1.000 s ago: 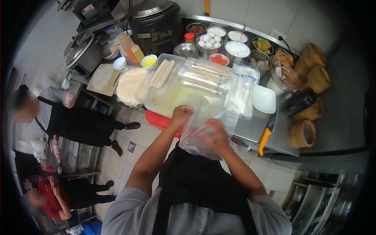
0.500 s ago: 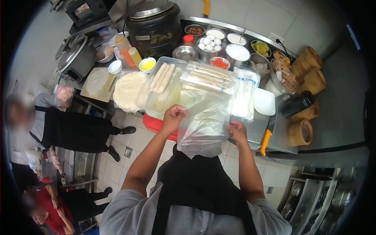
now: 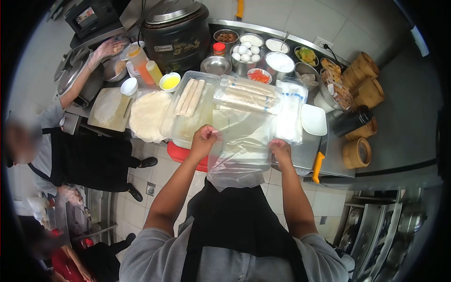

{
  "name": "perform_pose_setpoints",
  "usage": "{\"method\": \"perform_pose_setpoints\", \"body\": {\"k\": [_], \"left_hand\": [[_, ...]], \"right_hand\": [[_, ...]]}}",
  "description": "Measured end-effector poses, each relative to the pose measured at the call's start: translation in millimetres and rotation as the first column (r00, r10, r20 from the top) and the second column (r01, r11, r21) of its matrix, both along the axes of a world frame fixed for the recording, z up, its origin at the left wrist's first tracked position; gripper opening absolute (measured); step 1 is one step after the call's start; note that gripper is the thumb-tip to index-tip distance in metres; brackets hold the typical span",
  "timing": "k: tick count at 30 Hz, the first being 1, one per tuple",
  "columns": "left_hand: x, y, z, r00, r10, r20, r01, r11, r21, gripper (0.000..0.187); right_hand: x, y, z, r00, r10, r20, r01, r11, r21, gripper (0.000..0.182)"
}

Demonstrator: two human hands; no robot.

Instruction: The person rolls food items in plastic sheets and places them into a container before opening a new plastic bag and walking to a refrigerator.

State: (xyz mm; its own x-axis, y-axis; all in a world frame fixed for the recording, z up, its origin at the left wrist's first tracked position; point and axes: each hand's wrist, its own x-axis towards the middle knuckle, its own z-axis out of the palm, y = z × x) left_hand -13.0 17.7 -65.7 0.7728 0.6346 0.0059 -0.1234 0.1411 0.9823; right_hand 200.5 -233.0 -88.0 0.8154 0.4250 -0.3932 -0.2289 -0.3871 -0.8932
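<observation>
Holding the bag (image 3: 242, 145) spread between both sets of fingers — left hand (image 3: 204, 139) pinched on one side edge, right hand (image 3: 281, 150) pinched on the other. Wrapped rolls (image 3: 246, 95) lie beyond the fingers; tub (image 3: 206, 105), beyond the left fingertips; dish (image 3: 314, 119), beyond the right.

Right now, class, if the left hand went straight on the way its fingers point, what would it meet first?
The left hand would likely meet the clear plastic sheet first, though exact depth is unclear.
</observation>
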Motion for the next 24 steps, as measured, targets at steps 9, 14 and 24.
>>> {"method": "perform_pose_setpoints", "body": {"k": [9, 14, 24], "left_hand": [[4.1, 21.2, 25.6, 0.998, -0.005, -0.063, 0.015, 0.988, 0.156, 0.015], [52.6, 60.7, 33.8, 1.0, -0.007, 0.008, 0.005, 0.981, 0.192, 0.014], [119.3, 109.0, 29.6, 0.992, 0.127, -0.006, -0.113, 0.899, 0.423, 0.017]], "right_hand": [[-13.9, -10.2, 38.2, 0.99, -0.055, 0.131, 0.027, 0.978, 0.207, 0.012], [23.2, 35.7, 52.0, 0.965, -0.132, 0.225, 0.07, 0.961, 0.266, 0.015], [72.9, 63.5, 34.1, 0.869, -0.105, 0.484, 0.095, 0.994, 0.045, 0.018]]}}
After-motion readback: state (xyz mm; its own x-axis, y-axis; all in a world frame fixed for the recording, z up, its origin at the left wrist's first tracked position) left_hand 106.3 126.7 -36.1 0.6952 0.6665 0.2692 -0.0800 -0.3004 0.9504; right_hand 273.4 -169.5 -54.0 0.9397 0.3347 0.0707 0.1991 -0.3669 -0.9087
